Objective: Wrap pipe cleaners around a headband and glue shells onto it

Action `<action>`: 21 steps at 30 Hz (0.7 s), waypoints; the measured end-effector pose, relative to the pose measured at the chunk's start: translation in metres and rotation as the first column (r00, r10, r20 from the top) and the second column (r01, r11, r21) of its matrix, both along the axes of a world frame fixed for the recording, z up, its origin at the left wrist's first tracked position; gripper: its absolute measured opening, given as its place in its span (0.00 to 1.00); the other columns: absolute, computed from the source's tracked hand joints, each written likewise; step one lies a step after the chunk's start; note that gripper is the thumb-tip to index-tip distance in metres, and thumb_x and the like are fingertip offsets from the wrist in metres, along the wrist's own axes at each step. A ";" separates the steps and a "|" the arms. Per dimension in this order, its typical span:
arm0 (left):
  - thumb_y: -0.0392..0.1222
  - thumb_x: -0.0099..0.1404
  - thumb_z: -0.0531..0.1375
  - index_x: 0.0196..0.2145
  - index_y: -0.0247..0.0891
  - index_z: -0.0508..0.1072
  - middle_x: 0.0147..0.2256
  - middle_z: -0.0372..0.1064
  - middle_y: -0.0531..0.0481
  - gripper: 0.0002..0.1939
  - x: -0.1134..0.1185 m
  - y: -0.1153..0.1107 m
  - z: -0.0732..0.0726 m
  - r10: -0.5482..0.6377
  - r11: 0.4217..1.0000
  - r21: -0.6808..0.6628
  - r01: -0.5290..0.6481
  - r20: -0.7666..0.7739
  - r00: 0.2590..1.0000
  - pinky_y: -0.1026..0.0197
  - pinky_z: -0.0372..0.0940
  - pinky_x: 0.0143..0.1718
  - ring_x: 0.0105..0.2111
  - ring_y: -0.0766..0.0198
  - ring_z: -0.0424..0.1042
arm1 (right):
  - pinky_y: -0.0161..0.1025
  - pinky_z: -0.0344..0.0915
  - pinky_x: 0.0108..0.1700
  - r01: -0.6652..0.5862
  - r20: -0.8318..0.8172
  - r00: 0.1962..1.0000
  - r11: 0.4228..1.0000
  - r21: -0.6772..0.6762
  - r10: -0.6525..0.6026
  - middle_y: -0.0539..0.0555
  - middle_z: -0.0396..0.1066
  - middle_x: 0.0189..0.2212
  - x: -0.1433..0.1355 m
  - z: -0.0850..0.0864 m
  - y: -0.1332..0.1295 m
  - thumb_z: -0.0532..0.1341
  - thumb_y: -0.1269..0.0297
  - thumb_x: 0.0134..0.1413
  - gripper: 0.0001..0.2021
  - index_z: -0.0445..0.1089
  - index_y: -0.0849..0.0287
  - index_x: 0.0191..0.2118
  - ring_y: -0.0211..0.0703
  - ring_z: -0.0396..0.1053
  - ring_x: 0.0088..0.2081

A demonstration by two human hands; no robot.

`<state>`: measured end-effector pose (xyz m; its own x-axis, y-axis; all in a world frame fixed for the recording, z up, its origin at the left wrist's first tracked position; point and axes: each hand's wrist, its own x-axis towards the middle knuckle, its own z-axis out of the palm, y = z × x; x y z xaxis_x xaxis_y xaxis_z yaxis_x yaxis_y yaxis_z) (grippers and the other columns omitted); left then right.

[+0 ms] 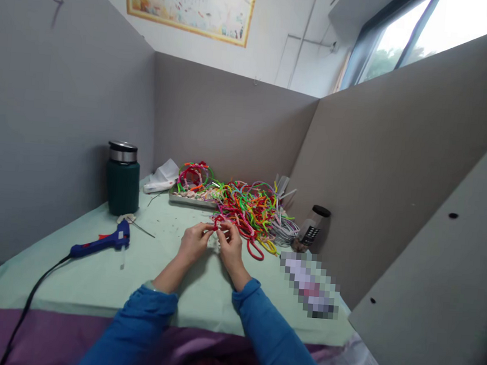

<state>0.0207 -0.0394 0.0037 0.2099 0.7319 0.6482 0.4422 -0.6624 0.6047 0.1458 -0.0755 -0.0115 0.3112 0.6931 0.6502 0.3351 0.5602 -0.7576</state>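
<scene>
My left hand (193,241) and my right hand (230,249) meet over the middle of the table, fingertips pinched together. Between them is a small length of red cord (217,220), held at both sides; its finer detail is too small to make out. Just beyond my fingers lies a tangled pile of bright cords (247,208) in red, green, yellow and pink. One red loop (255,256) sticks out of the pile close to my right hand. Blue sleeves cover both forearms.
A metal tray (193,202) holds small pale pieces and coloured rings. On the left are a blue glue gun (99,245) with its black cable and a green bottle (123,187). To the right stand a tilted dark-lidded jar (310,231) and a pixelated object (309,286). Grey partitions (231,119) enclose the table.
</scene>
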 end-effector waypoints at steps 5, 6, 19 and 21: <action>0.37 0.60 0.57 0.36 0.39 0.76 0.30 0.76 0.51 0.08 0.000 -0.002 0.002 0.043 0.997 -0.064 -0.043 0.000 0.999 0.66 0.63 0.30 0.26 0.67 0.70 | 0.35 0.62 0.32 0.012 0.075 0.997 1.000 -0.001 -0.012 0.52 0.66 0.32 -0.001 0.003 -0.002 0.57 0.62 0.55 0.07 0.69 0.58 0.34 0.39 0.65 0.32; 0.37 0.60 0.57 0.36 0.39 0.76 0.30 0.76 0.51 0.08 -0.001 -0.002 0.003 0.045 0.996 -0.072 -0.044 0.009 0.999 0.66 0.63 0.30 0.25 0.67 0.70 | 0.35 0.62 0.33 0.014 0.089 0.996 1.000 0.000 -0.014 0.52 0.66 0.31 -0.001 0.003 -0.002 0.57 0.61 0.55 0.07 0.69 0.57 0.32 0.40 0.64 0.33; 0.39 0.56 0.58 0.32 0.37 0.76 0.29 0.75 0.50 0.08 -0.001 0.004 0.003 -0.034 0.986 -0.148 0.073 0.251 0.967 0.65 0.64 0.30 0.26 0.66 0.70 | 0.37 0.62 0.37 -0.065 0.109 0.992 0.998 -0.013 0.066 0.53 0.67 0.32 0.001 -0.002 0.001 0.58 0.61 0.55 0.09 0.74 0.56 0.33 0.41 0.66 0.35; 0.39 0.57 0.57 0.33 0.36 0.75 0.30 0.75 0.49 0.08 -0.001 0.005 0.003 -0.055 0.983 -0.149 0.103 0.295 0.954 0.64 0.65 0.33 0.29 0.65 0.71 | 0.38 0.62 0.38 -0.085 0.128 0.988 0.996 -0.023 0.087 0.53 0.68 0.33 0.000 -0.002 -0.001 0.57 0.62 0.56 0.09 0.75 0.56 0.36 0.42 0.66 0.35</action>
